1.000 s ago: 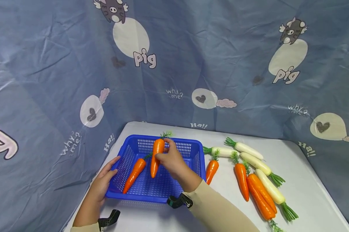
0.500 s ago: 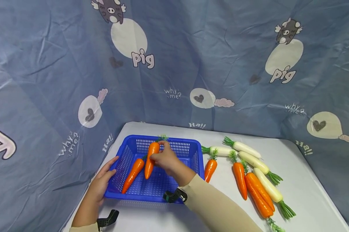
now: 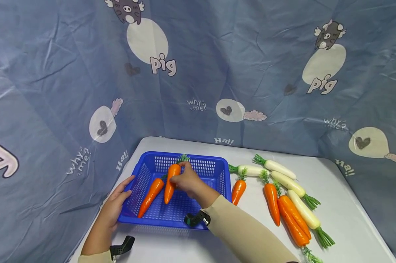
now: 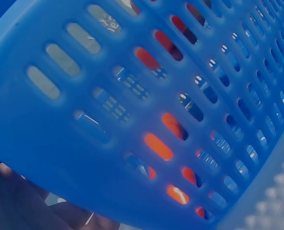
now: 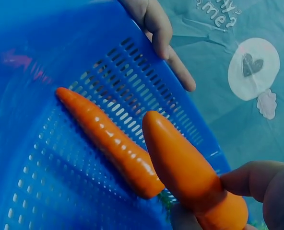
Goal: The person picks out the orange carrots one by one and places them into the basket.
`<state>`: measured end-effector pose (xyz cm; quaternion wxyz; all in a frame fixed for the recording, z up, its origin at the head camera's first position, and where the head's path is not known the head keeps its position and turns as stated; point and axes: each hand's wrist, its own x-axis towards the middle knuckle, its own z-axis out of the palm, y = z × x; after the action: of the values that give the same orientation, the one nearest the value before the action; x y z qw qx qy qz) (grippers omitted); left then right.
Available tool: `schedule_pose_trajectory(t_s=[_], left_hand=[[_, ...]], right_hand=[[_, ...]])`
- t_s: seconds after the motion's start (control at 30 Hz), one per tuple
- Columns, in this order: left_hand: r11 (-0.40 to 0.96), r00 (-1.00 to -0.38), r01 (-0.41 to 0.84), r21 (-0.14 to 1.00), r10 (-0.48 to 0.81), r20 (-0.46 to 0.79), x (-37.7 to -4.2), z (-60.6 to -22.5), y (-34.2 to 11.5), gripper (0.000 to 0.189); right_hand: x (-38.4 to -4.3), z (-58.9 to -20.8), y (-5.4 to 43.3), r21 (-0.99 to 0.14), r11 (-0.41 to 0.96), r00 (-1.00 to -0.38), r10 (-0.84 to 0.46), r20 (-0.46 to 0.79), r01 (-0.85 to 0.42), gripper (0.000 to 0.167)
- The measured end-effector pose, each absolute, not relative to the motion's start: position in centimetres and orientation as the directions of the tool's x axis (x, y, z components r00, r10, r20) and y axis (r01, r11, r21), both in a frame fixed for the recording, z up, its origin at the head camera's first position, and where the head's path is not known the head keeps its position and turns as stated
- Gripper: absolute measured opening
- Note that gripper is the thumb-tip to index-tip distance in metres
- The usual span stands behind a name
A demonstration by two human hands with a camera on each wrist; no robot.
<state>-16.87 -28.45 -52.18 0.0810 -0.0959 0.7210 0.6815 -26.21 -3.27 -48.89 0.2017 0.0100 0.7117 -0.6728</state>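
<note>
One carrot (image 3: 170, 186) lies between the right hand's (image 3: 190, 182) thumb and fingers, its bare tip toward the person, inside the basket (image 3: 158, 222); whether it touches the floor there, I cannot tell. The right hand pinches it near the leafy end. Another carrot (image 3: 151, 197) lies just left. The left hand (image 3: 114, 206), fingers fairly straight, touches the basket's left rim.

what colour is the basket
The perforated basket is blue, best seen in the head view.
</note>
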Motion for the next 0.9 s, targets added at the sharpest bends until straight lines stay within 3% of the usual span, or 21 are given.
schedule_pose_trajectory(t_s=[0.3,0.9], left_hand=[[0.054,-0.969,-0.245,0.968,-0.024,-0.244,-16.88,-52.27,-28.41,0.055],[0.042,-0.973,-0.232,0.972,-0.011,-0.232,-16.99,-52.41,-28.56,0.055]], right_hand=[[-26.29,-49.52,-3.24,-0.919,0.025,-0.879,-0.283,-0.384,0.394,0.069],[-26.03,-49.88,-3.18,-0.895,0.128,-0.818,-0.368,-0.442,0.426,0.061]])
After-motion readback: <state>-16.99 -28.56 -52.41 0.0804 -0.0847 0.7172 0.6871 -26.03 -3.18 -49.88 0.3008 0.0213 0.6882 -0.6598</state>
